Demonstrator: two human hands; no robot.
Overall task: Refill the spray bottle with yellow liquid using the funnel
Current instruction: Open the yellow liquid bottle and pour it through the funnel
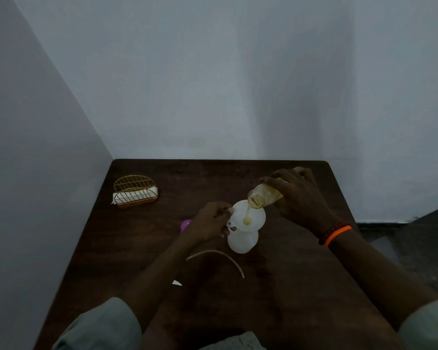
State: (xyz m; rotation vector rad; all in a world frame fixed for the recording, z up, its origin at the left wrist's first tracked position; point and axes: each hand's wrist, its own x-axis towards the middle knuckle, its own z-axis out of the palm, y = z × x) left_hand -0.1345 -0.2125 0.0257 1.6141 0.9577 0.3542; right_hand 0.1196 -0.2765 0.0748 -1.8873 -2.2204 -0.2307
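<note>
A white translucent spray bottle [242, 241] stands upright on the dark wooden table [276, 286], with a white funnel [250, 216] seated in its neck. My left hand [210, 221] pinches the funnel's left rim. My right hand [301, 195] grips a clear jar of yellow liquid [263, 197], tipped mouth-down over the funnel. A thin yellow stream falls into the funnel's centre, where a small pool sits. A pink spray head [185, 225] lies left of my left hand, mostly hidden by it.
A curved white dip tube [220, 256] lies on the table in front of the bottle. A gold wire holder with white napkins [135, 191] stands at the far left corner. A small white scrap [176, 283] lies near my left forearm. Walls border the table's back and left.
</note>
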